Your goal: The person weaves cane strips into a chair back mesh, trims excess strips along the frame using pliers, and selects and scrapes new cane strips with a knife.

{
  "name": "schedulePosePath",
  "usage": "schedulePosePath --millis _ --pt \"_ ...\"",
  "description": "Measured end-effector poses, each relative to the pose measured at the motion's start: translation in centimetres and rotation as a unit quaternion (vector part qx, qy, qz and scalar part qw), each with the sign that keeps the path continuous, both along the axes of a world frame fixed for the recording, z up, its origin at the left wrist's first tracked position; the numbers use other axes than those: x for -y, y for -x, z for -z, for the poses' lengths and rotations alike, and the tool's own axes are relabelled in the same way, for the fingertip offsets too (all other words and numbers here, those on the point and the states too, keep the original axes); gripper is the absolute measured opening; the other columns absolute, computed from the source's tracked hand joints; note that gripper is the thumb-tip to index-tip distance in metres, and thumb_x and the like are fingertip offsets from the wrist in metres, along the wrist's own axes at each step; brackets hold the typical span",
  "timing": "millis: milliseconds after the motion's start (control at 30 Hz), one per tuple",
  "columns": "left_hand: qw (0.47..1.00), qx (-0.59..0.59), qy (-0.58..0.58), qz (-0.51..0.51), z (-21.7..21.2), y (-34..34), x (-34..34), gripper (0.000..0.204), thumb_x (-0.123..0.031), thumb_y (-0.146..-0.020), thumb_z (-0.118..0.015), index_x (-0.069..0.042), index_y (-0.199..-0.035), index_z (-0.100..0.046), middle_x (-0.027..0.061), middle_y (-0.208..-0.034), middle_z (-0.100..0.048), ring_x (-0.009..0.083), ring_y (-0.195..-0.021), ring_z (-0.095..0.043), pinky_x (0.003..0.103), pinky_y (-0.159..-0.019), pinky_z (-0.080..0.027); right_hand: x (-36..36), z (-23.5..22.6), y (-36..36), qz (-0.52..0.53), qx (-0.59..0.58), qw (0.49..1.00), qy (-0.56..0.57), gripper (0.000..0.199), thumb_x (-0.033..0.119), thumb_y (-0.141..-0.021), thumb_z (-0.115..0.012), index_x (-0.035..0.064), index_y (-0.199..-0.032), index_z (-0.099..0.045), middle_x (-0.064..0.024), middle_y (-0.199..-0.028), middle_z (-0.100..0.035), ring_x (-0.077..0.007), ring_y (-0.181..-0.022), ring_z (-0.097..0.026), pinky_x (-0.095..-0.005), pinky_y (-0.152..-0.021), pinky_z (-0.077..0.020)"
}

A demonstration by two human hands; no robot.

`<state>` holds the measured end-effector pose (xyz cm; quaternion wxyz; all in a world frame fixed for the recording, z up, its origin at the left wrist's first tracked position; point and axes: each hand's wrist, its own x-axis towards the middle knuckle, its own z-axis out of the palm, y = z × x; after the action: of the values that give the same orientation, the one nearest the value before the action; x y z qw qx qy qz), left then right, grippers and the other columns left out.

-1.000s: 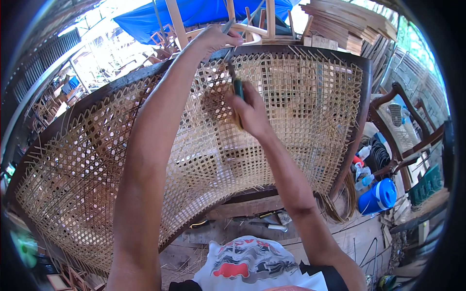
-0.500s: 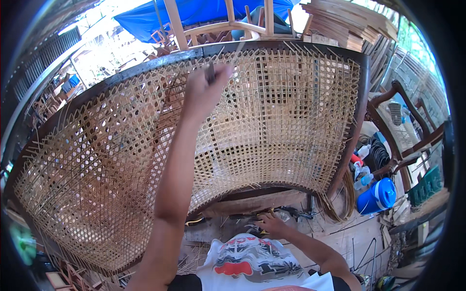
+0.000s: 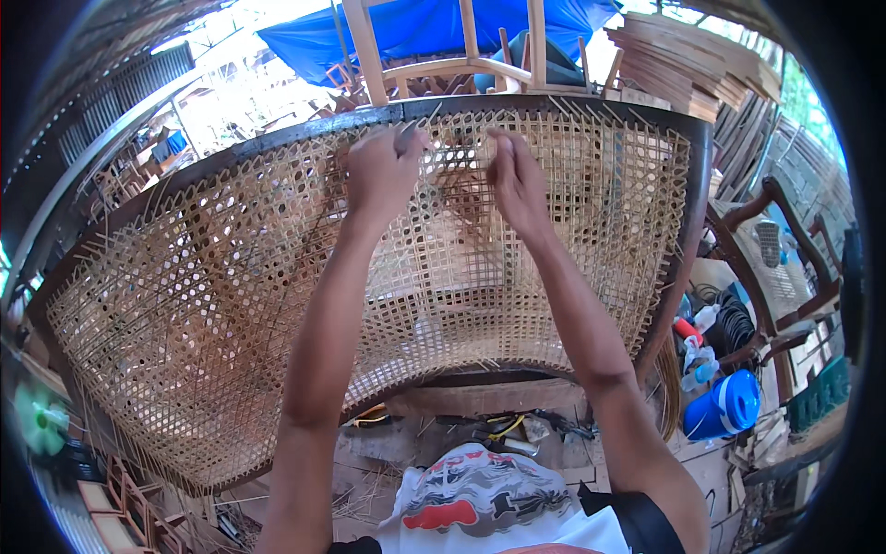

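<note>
A large curved panel of woven cane (image 3: 443,268) in a dark wooden frame (image 3: 277,138) spreads before me. At its far edge, my left hand (image 3: 380,175) is closed round a short dark tool (image 3: 404,138); its tip is too small to make out. To the right of it, my right hand (image 3: 521,185) hovers over the weave with thumb and fingers pressed together. Whatever it pinches, perhaps a strand, does not show. Loose cane ends stick out along the far and left rims.
Pliers with yellow-marked handles (image 3: 506,427) and other tools lie beyond my lap. At right stand a blue jug (image 3: 724,406), a bundle of cane strands (image 3: 664,388) and a dark wooden chair frame (image 3: 766,277). Pale chair frames (image 3: 369,55) and stacked boards (image 3: 692,60) fill the back.
My right hand has left the tools near my lap and risen to the panel's far edge. My left hand stays near that edge with the dark tool. The view has shifted slightly.
</note>
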<state>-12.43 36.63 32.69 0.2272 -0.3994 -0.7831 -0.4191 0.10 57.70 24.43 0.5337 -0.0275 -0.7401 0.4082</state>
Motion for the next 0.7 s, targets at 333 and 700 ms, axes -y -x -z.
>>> schedulePosePath --millis 333,700 --pt "0.992 -0.085 -0.024 -0.085 0.8 2.7 -13.3 0.028 -0.037 -0.115 -0.09 -0.017 -0.134 -0.096 0.0185 -0.138 -0.086 0.0466 -0.129 -0.084 0.062 -0.111 -0.064 -9.7 -3.1 8.2 -0.152 0.08 0.985 0.032 0.047 0.025 -0.133 -0.061 0.0082 -0.176 -0.073 -0.0177 -0.122 -0.09 -0.024 -0.098 -0.085 -0.0457 -0.094 -0.0691" --pt "0.987 -0.138 -0.022 -0.077 2.7 2.7 -15.2 0.032 -0.01 -0.112 -0.079 -0.01 -0.142 -0.091 0.0239 -0.138 -0.085 0.0478 -0.13 -0.084 0.058 -0.114 -0.066 -6.3 -3.7 4.8 0.094 0.164 0.958 -0.216 0.042 0.017 -0.117 -0.066 0.0064 -0.157 -0.072 -0.0419 -0.096 -0.083 -0.0649 -0.095 -0.085 -0.0777 -0.088 -0.069"
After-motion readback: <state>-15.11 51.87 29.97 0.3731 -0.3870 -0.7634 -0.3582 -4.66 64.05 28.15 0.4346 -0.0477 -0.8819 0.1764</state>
